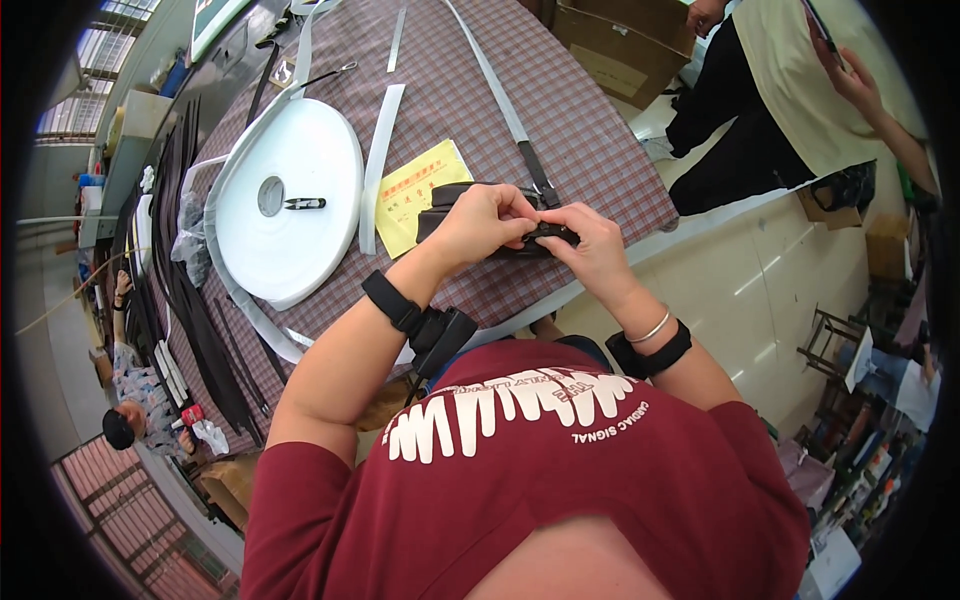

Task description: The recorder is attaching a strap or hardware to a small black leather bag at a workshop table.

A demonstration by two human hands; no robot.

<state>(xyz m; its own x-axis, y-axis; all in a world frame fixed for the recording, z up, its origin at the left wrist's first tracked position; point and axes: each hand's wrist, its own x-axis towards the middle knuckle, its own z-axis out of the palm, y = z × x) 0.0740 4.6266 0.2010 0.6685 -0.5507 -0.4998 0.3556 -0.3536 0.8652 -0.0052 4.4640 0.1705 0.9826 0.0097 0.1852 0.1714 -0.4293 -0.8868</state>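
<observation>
Both my hands are close together at the table's near edge. My left hand [478, 224] is closed, its thumb and fingertips pinched at one end of a small, dark, shiny piece [552, 232]. From the other side my right hand [592, 246] grips the same piece between thumb and fingers; its exact kind is too small to tell. Under and behind my hands lies a black, leather-like item [444, 198], partly hidden by my left hand. A grey-white strap with a black end [530, 160] runs down the table to my fingertips. A yellow printed paper [400, 215] lies beside the black item.
A large white roll of tape [240, 240] with a black cutter [305, 204] on it lies on the checked tablecloth [580, 130]. White strips [384, 140] and black straps [185, 260] lie around. One person holding a phone [830, 40] stands right of the table; another person [140, 400] is far left.
</observation>
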